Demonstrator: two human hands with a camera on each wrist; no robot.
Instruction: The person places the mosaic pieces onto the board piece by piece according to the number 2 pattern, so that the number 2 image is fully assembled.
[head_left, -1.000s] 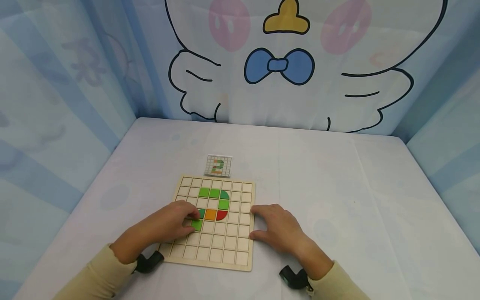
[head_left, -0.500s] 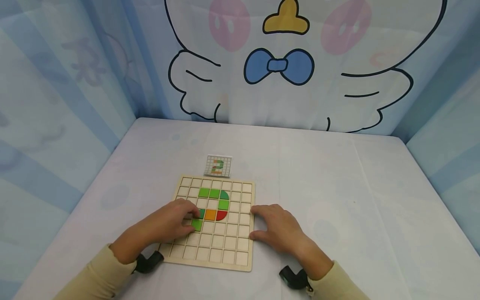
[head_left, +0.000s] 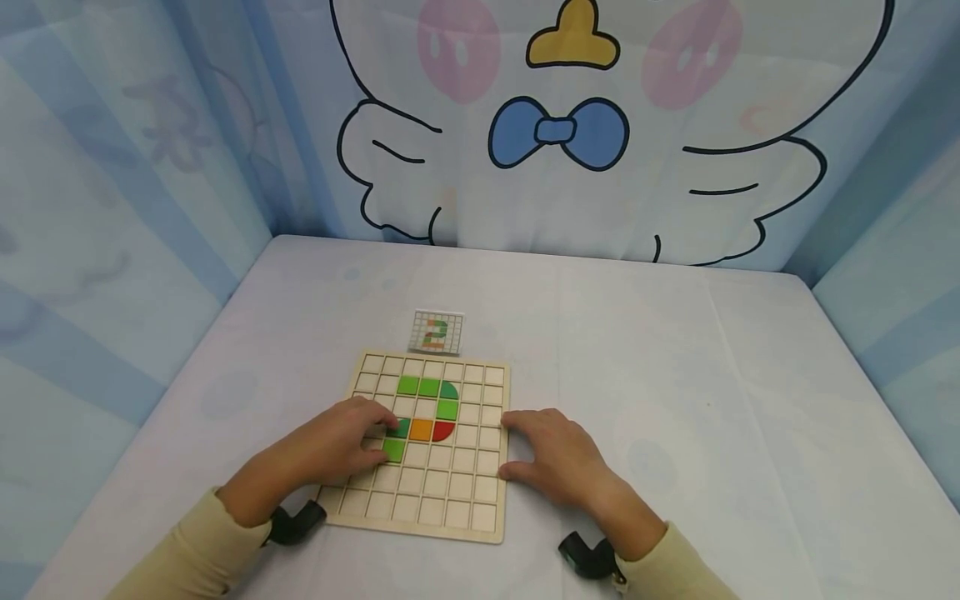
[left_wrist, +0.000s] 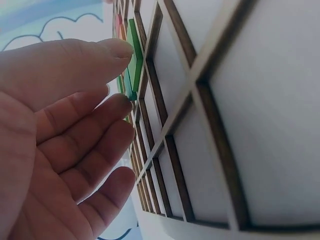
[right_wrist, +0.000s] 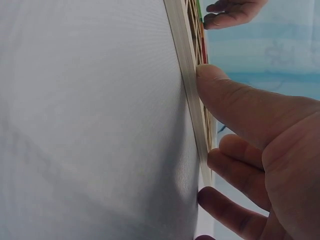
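Note:
A wooden grid board (head_left: 450,483) lies on the table with coloured tiles set in its cells. My left hand (head_left: 341,437) is over its left side, fingertips at a teal tile (head_left: 398,428) and thumb at a light green square tile (head_left: 393,451). In the left wrist view its fingers are loosely bent, and the thumb (left_wrist: 117,49) meets the green tile (left_wrist: 134,57). To the right of the teal tile are an orange square (head_left: 422,430) and a red rounded tile (head_left: 443,431). My right hand (head_left: 558,454) touches the board's right edge with thumb and fingertips, holding no tile.
Behind the board lies a small card (head_left: 437,332) with a gridded picture of a coloured figure 2. Light green squares (head_left: 429,387) and a dark green rounded tile (head_left: 448,389) fill cells higher up the board. A printed cloth (head_left: 558,200) hangs behind the table.
My left hand has drawn back slightly to the left, and more of the teal tile shows. The right hand and the board have stayed in place.

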